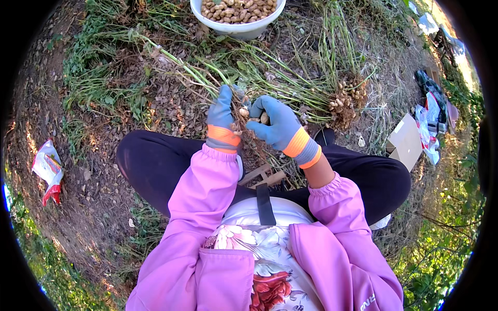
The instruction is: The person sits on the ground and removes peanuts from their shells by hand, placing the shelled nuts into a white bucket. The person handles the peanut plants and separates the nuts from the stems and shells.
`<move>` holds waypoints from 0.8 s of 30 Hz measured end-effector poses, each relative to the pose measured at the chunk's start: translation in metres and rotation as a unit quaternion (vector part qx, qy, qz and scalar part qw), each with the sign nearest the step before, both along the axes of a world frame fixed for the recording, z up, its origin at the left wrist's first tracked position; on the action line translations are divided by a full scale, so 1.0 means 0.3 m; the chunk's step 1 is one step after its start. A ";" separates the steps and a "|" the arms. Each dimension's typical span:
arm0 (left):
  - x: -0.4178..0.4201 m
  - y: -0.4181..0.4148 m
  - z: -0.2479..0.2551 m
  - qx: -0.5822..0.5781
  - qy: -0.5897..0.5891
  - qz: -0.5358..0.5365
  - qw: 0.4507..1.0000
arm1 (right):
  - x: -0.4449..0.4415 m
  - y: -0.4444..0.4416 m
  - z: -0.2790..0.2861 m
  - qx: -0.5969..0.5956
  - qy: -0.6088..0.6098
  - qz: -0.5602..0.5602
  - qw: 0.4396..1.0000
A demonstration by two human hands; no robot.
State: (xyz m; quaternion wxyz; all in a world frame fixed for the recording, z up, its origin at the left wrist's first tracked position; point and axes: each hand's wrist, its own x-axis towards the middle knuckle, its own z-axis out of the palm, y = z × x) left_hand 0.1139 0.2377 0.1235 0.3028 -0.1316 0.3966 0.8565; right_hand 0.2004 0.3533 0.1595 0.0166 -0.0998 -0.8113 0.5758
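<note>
Both hands wear blue-grey work gloves with orange cuffs, and they meet in front of my crossed legs. My left hand [222, 114] grips the stems of a peanut plant [194, 74] near its roots, with the green stalks trailing toward the upper left. Close beside it, my right hand [277, 122] has its thumb and fingers curled around peanut pods [264, 117]. Another pale pod [244, 112] shows among the roots between the two hands. Whether the pods in my right hand are still attached to the plant cannot be made out.
A white tub [243, 29] of peanuts stands ahead. More uprooted peanut plants [344, 101], roots laden with pods, lie to the right. A cardboard box [404, 142] and plastic bags [428, 132] sit farther right. On the left lies a red-and-white plastic bag [49, 169].
</note>
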 end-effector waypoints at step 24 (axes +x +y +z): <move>0.000 -0.004 -0.024 -0.116 0.117 0.002 0.986 | -0.026 0.024 -0.015 -0.149 -0.014 -0.038 0.988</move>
